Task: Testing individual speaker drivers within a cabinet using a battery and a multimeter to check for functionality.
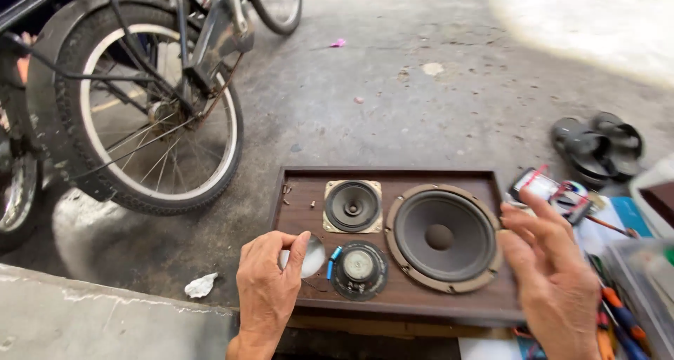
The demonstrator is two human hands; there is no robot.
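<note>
Floor: bare grey concrete floor, sunlit upper right.
Bicycle wheels: two, upper left; nearest wheel.
Speaker panel: one, lower centre, three drivers.
Your hands: left hand fingers curled at the round hole; right hand fingers apart, holding nothing.

The left hand covered part of the round hole in the speaker board, so whether its fingers touched the rim could not be told. The bicycle was cut off at the top and left edges. The screwdrivers ran off the bottom edge.
</note>
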